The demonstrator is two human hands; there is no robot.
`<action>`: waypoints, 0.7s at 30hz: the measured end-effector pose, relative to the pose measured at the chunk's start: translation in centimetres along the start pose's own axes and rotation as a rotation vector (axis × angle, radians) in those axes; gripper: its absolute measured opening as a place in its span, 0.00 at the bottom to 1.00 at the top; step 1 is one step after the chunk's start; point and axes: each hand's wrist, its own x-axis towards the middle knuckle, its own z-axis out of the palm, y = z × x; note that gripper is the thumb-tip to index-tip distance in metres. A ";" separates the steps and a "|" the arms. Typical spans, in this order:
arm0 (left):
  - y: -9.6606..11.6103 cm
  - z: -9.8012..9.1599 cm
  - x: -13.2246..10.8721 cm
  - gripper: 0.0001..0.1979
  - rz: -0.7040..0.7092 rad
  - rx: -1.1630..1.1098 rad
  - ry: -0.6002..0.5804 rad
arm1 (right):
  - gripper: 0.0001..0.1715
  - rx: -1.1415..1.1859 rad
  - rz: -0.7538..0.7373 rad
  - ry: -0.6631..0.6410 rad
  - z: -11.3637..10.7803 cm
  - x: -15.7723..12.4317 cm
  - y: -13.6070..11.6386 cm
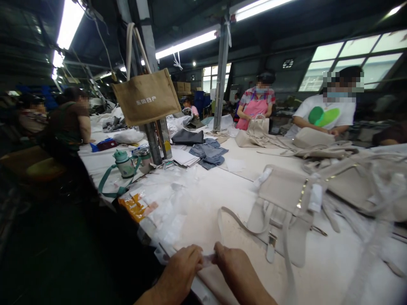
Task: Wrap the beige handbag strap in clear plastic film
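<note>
At the table's near edge, my left hand and my right hand are close together, both with fingers pinched. A short pale, see-through strip, like thin plastic wrap, is stretched between them. A beige strap curves down from a beige bag to my right fingertips; whether its end is inside the strip I cannot tell. The beige bag lies flat in front of my right hand, with gold-coloured metal fittings and a buckled tab. White wrapping covers parts of its edges.
More beige bags lie at the right. Clear plastic sheets, an orange packet and a green bottle with a strap are at the left. A brown tote hangs on a post. Two co-workers handle beige pieces across the table.
</note>
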 end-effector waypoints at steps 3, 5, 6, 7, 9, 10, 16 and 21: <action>0.0 1.0 0.3 0.09 0.025 -0.036 0.005 | 0.09 0.002 0.062 -0.029 0.4 -0.4 -0.2; -0.1 1.2 0.3 0.09 0.036 -0.076 0.000 | 0.11 0.086 0.064 -0.038 0.5 -0.6 -0.2; -0.2 1.2 0.2 0.09 0.037 -0.104 0.003 | 0.14 0.140 0.060 -0.040 0.5 -0.6 -0.1; -0.3 1.1 0.1 0.10 0.031 -0.136 0.013 | 0.21 0.204 0.053 -0.037 0.5 -0.7 0.0; -0.6 0.9 -0.1 0.11 -0.002 -0.197 0.050 | 0.38 0.374 0.032 -0.024 0.6 -1.1 0.5; -0.7 0.8 -0.2 0.12 -0.028 -0.225 0.073 | 0.43 0.461 0.021 -0.012 0.8 -1.3 0.7; -0.8 0.6 -0.1 0.10 -0.155 -0.342 0.154 | 0.30 0.739 -0.004 -0.001 3.2 -2.2 0.7; -0.4 0.5 0.2 0.09 -0.129 -0.335 0.131 | 0.17 0.702 0.034 0.005 4.3 -1.6 -0.8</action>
